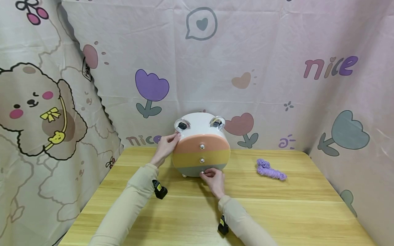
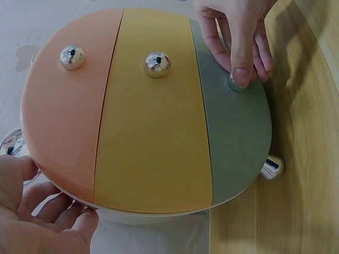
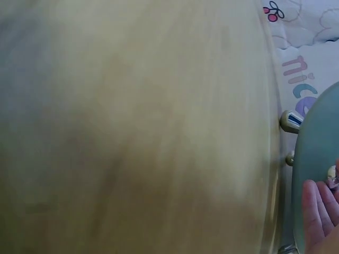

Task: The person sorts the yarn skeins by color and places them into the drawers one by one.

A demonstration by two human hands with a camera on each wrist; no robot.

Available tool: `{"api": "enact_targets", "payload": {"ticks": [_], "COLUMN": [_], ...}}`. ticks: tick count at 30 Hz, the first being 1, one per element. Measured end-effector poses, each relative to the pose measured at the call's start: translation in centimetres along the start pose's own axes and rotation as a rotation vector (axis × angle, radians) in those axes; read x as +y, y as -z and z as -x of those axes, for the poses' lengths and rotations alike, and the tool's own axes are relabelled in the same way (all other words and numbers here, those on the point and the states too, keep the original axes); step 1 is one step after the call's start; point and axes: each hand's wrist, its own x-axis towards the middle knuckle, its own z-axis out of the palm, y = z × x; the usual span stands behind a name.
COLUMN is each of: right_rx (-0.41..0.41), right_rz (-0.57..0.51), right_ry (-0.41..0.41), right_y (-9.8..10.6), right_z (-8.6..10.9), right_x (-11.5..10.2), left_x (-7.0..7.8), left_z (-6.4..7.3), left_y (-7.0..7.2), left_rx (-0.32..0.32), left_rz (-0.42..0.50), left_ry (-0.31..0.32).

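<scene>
A rounded drawer box (image 1: 201, 142) stands on the table, its white top carrying two silver rings. Three drawer fronts, coral, yellow and grey-green, each bear a round silver knob. At the box's left side my left hand (image 1: 166, 147) holds the edge, thumb near the coral front (image 2: 63, 121) and fingers along the rim in the left wrist view. My right hand (image 1: 215, 181) pinches the lowest knob (image 2: 232, 82), on the grey-green drawer front (image 2: 233, 137); its fingertips cover most of that knob. All three drawer fronts sit flush in the left wrist view.
A bundle of purple yarn (image 1: 270, 169) lies on the wooden table (image 1: 184, 218), right of the box. Printed cloth (image 1: 200, 68) hangs close behind the table and along both sides. Black wrist cameras (image 1: 160, 189) are strapped to both sleeves.
</scene>
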Motion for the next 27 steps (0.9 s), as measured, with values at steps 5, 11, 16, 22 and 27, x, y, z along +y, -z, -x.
{"api": "enact_targets", "payload": {"ticks": [5,11,16,22,27], "right_rx": [0.015,0.035,0.06,0.079,0.087], "right_rz": [0.006,0.03,0.067,0.099,0.112], "right_ry": [0.014,0.027,0.046,0.048,0.064], "right_y": [-0.17,-0.22,-0.33,-0.44,-0.5], "right_z": [0.15,0.21,0.17,0.09,0.1], "right_x": [-0.11,-0.31,-0.34,-0.35,-0.43], "left_x": [0.03,0.09,-0.01,0.01,0.04], "left_z": [0.05,0.16,0.1,0.06,0.01], "left_y": [0.02,-0.01,-0.03,-0.06,-0.06], "left_rx": [0.004,0.005,0.007,0.011,0.007], "left_rz": [-0.001,0.004,-0.003,-0.004,0.001], "left_ry": [-0.001,0.005,0.008,0.006,0.007]}}
